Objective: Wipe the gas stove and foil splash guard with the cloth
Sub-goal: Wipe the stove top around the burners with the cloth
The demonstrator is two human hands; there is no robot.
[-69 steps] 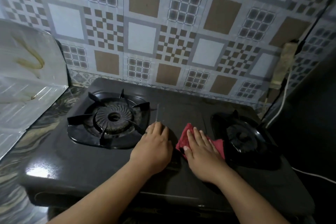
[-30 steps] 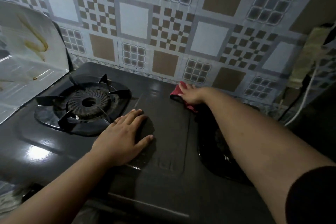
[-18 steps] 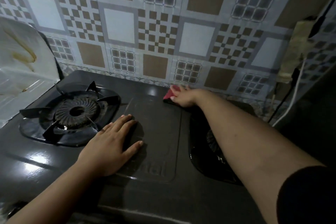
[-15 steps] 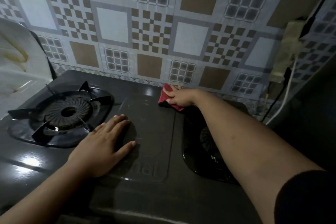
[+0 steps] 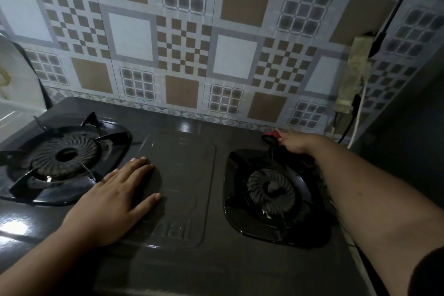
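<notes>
Red cloth (image 5: 271,137) has slid right along the stove's (image 5: 216,259) back edge, now under right hand (image 5: 294,143), grip unclear. Left hand (image 5: 113,202) flat, bracing mid-panel. Rear strip nearly done; foil guard (image 5: 14,94) far left, untouched.

gas stove (image 5: 182,271) | embossed centre panel | partial letters "nal"

- The gas stove (image 5: 182,199) was a dark, glossy two-burner unit, its far edge along the wall — one burner left, one right, a flat panel between.
- The cloth (image 5: 271,136) was red, bunched small at the stove's far right edge, mostly hidden.
- The foil splash guard (image 5: 16,84) stood upright at the far left, pale and stained — only partly visible.
</notes>
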